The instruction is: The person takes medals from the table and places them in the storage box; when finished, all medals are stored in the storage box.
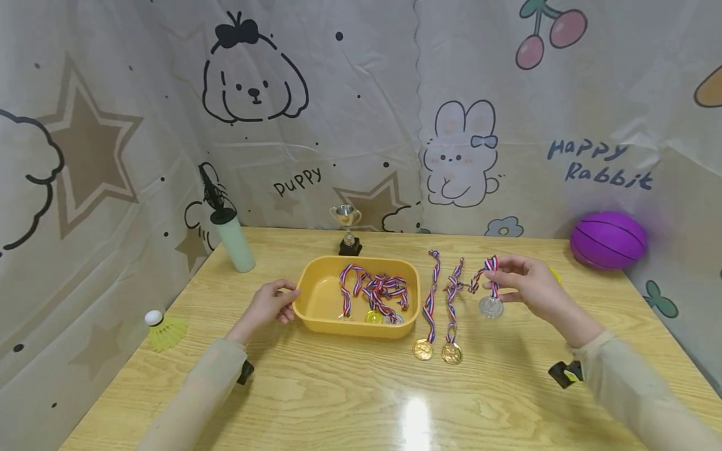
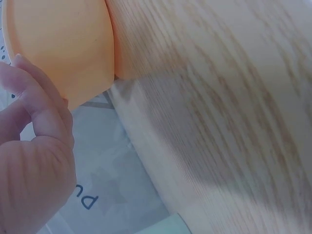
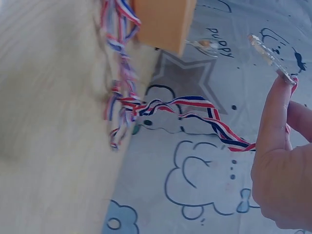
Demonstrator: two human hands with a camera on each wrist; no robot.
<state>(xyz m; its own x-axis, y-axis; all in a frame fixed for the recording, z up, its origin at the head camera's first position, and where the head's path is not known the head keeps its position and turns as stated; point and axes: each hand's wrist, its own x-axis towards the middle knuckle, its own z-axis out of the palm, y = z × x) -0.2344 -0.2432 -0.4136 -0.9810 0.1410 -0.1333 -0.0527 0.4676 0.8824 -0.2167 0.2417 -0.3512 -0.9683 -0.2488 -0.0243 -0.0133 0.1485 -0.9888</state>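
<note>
My left hand (image 1: 267,305) pinches the left rim of a yellow plastic basin (image 1: 323,295), thumb over the edge and fingers outside. In it lies a tangle of striped ribbons (image 1: 380,288) with a gold medal (image 1: 373,317) and a silver one (image 1: 394,319). Above the table, my right hand (image 1: 536,288) pinches the red, white and blue ribbon of a silver medal (image 1: 491,307), which hangs below the fingers. Its ribbon trails left to the ribbon of a gold medal (image 1: 452,353) on the table. Another gold medal (image 1: 423,349) lies left of that one, ribbon stretched away.
Behind the basin stands a small trophy cup (image 1: 346,219) on a black base. A pale green bottle (image 1: 234,239) is at the back left, a yellow shuttlecock (image 1: 167,331) at the left edge. A purple ball (image 1: 609,240) sits at the back right; something yellow is partly hidden behind my right hand.
</note>
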